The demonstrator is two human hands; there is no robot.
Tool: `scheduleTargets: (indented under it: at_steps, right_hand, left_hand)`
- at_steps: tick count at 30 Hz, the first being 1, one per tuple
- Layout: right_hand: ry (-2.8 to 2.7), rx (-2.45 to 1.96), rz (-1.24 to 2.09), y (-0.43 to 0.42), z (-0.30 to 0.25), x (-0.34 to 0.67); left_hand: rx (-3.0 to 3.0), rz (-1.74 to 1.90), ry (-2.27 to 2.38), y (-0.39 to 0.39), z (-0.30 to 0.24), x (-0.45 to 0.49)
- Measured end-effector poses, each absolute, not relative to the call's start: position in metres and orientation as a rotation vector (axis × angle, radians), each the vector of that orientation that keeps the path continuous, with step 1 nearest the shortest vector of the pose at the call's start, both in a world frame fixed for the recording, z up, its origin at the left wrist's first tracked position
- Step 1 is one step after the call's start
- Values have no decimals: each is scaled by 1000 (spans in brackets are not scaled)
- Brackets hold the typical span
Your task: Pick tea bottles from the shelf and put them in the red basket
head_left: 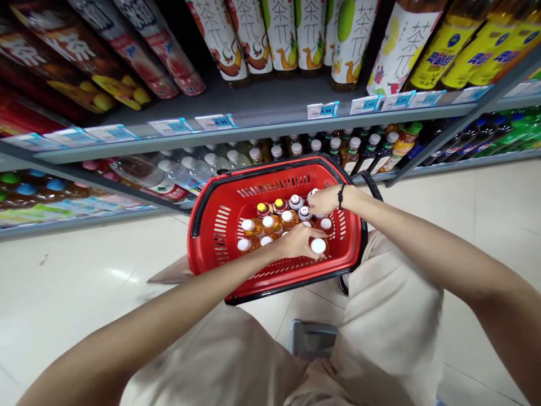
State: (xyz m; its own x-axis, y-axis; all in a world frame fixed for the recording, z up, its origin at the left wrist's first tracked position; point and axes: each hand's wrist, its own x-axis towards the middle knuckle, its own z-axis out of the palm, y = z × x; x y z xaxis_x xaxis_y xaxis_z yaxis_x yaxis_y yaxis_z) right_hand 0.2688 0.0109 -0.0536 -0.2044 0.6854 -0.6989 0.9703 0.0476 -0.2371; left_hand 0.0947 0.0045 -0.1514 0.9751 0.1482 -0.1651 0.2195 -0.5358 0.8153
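A red shopping basket (211, 231) stands on the floor in front of my knees, filled with several small bottles of amber drink with white and yellow caps. My left hand (298, 241) reaches into the basket, fingers curled round a white-capped bottle (318, 246) near its front wall. My right hand (325, 201), a dark band at the wrist, is closed over the top of a bottle (305, 213) at the far right of the basket.
Grey shop shelves (253, 107) run across the back, with tall tea bottles above and smaller capped bottles (338, 148) on the low shelf behind the basket. Price tags line the shelf edges. Pale tiled floor (84, 270) lies around. I sit on a low stool (310, 338).
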Motion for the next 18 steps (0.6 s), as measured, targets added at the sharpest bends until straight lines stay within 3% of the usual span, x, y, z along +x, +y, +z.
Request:
scheduleTargets:
  at_steps: [11,18]
  right_hand:
    - [2001,1675,-975,10,-55,260]
    - [1956,1647,-912,11,-53,254]
  left_hand:
    - [2251,-255,338,4,-185,86]
    - [2344,-308,317,4,-179,87]
